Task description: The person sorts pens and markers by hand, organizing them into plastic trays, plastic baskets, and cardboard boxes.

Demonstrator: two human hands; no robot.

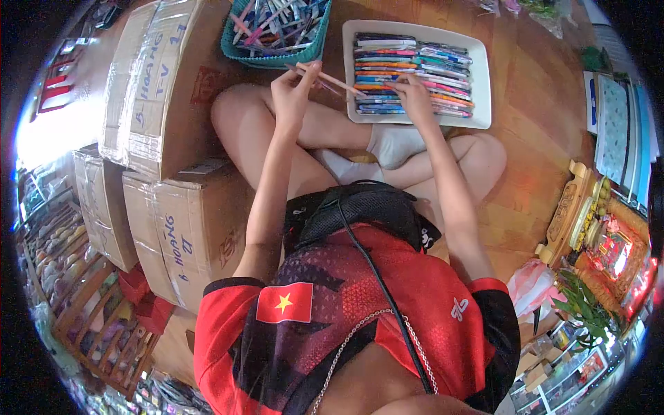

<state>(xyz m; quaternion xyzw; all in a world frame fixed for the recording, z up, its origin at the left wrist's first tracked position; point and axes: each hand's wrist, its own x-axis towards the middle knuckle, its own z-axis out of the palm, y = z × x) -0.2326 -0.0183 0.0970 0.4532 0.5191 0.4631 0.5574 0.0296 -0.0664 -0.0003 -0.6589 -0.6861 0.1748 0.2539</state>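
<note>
Presently, boxes (166, 90) are standing left of the left hand (290, 100). This hand is gripping pens (337, 82), and just beyond it a basket (263, 61) is holding more. Farther right, the right hand (415, 100) is hanging over a tray (482, 83) of pens; whether it is gripping one, I cannot tell.

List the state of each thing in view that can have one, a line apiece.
Teal plastic basket: open, heaped with loose slim pens
White rectangular tray: open, multicoloured pens laid side by side
Left hand: gripping at least one pinkish pen
Right hand: over the tray, fingers bent, grip unclear
Brown cardboard boxes: taped
</note>
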